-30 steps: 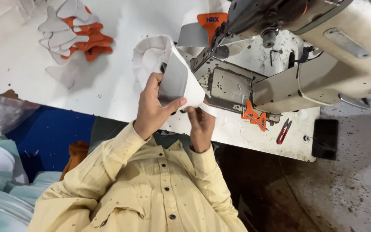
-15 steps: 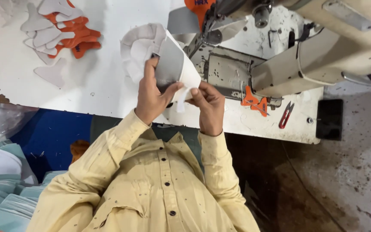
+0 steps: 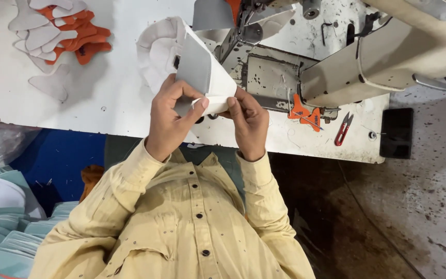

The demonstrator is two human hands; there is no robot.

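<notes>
1. Work table [image 3: 104,98]: white, worn surface along the top of the view; it bears everything listed below.
2. Sewing machine [image 3: 336,67]: beige industrial head at the table's right, with a scuffed grey bed plate [image 3: 269,77] just beyond the hands.
3. Shoe-upper piece [image 3: 202,72]: white and grey panel held upright above the table's near edge, in front of the bed plate. It curls and folds at its lower corner, so it is judged light, pliant and non-fragile; it is best taken by pinching the edges, as a single hold would let it droop.
4. Left hand [image 3: 169,121]: closed on the piece, thumb and fingers pinching the lower left edge.
5. Right hand [image 3: 249,121]: closed on the folded lower right corner, fingertips narrow and close to the left thumb.
6. Stack of cut pieces [image 3: 60,31]: white and orange shapes lying loose at the table's far left, well apart from the hands.
7. Orange cut piece [image 3: 305,113]: lies flat beside the bed plate.
8. Red thread snips [image 3: 343,129]: rest near the table's right edge.
</notes>
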